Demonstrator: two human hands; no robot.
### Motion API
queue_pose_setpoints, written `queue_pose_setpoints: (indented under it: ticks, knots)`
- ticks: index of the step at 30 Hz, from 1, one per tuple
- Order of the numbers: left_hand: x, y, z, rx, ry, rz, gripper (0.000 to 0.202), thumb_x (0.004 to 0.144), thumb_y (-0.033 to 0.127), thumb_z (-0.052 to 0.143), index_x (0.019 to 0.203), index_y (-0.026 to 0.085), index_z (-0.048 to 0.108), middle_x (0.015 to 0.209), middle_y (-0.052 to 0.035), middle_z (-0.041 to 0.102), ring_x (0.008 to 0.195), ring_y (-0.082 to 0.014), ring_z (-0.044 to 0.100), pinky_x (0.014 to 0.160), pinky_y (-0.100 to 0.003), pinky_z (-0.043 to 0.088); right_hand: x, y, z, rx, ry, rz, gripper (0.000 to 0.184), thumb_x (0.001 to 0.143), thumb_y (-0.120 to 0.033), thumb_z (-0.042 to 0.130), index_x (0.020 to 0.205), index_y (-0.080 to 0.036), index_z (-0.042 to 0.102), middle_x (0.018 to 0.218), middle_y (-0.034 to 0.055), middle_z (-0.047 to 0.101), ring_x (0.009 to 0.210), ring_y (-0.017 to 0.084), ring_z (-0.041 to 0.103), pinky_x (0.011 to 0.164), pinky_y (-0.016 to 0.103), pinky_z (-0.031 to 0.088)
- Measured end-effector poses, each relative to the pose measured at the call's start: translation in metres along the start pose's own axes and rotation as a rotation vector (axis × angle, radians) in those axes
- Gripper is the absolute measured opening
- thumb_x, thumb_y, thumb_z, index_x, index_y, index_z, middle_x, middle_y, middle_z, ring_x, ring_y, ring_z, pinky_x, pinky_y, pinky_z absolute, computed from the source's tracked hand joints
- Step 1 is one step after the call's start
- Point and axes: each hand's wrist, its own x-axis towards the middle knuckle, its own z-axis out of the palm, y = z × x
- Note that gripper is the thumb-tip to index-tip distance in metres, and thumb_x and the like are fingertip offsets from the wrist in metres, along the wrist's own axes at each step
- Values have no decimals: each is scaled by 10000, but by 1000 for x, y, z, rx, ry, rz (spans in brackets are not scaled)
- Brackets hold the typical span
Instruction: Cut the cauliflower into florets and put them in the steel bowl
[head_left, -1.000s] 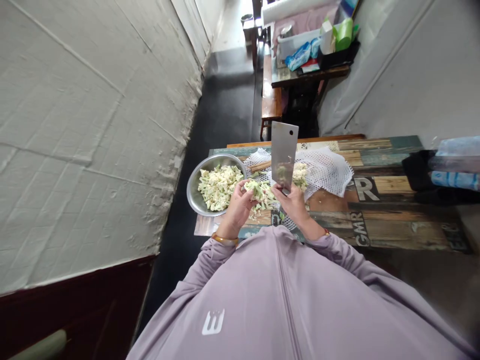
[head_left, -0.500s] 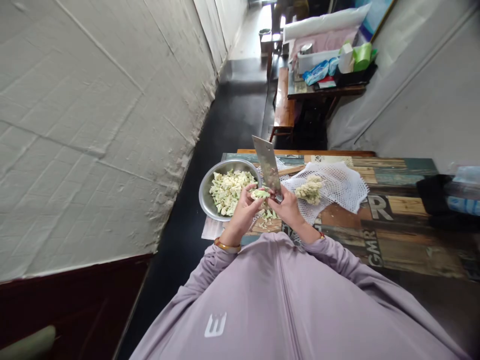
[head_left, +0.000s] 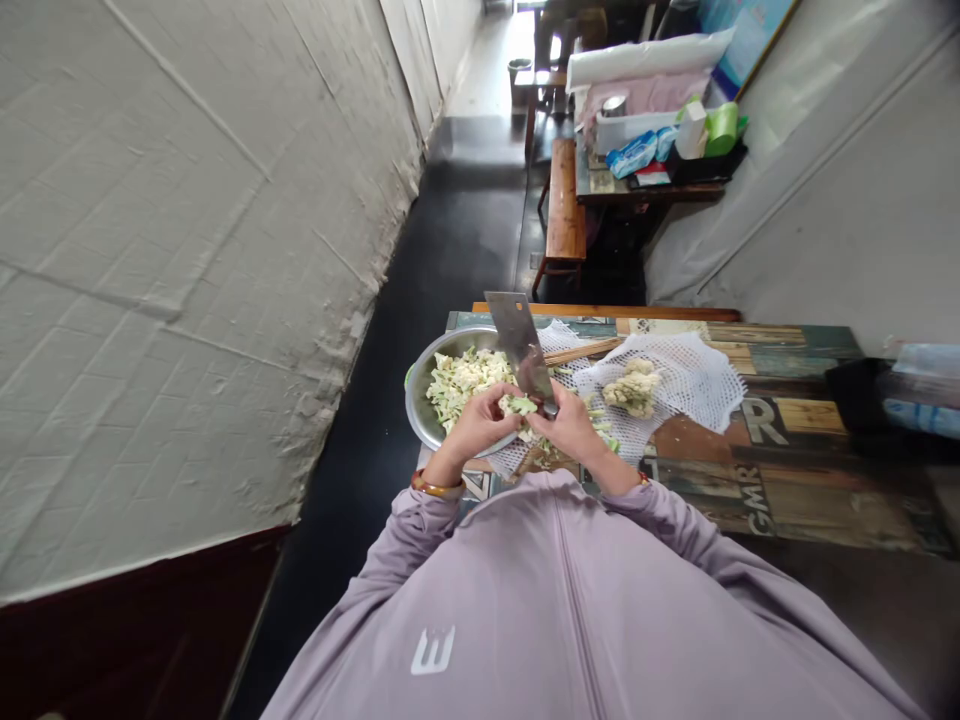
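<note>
My right hand (head_left: 571,428) grips the handle of a steel cleaver (head_left: 517,340), whose broad blade tilts up and to the left over the bowl's rim. My left hand (head_left: 480,424) is closed around a small cauliflower floret (head_left: 519,405), held against the lower part of the blade. A round metal bowl (head_left: 417,398) just left of my hands holds several cut cauliflower pieces. More cut bits lie below my hands on the table. A larger cauliflower chunk (head_left: 634,388) rests on white net mesh (head_left: 701,383) to the right.
The painted plank table (head_left: 787,470) stretches right, with a dark bag (head_left: 862,395) and a plastic package at its far right. Wooden chopsticks (head_left: 581,351) lie behind the mesh. A wall runs along the left, a dark floor aisle ahead, and a bench (head_left: 564,200) and cluttered side table beyond.
The cleaver has tilted from upright to leaning left over the bowl. My hands have drawn together near the bowl with a smaller floret, and the larger chunk now lies uncovered on the mesh.
</note>
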Motion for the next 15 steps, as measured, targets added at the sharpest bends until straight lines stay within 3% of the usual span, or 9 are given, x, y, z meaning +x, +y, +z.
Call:
queue_pose_setpoints:
  ticks: [5,11,15]
  knots:
    - [3,-5,-25,-84,-138,-39,367,632,312,854,926,165,690,751,-26,656,629,-130,585,584,-235,455,6,-5,11,89,-109,57,310,663,-300,666,949,-182,653,784,0,661,693,155,566,654,260,466]
    - [11,-9,-42,-63,-112,5,288,716,322,796,931,173,676,825,-23,657,687,-125,571,625,-231,451,15,-5,29,209,-50,176,393,686,-361,747,1024,-182,652,868,25,699,753,169,614,695,280,513]
    - [16,-10,-53,-31,-155,41,253,748,329,782,919,173,680,884,-28,665,773,-141,582,692,-239,458,18,-9,33,299,-45,204,482,680,-402,791,1088,-190,646,912,26,712,791,172,640,729,292,537]
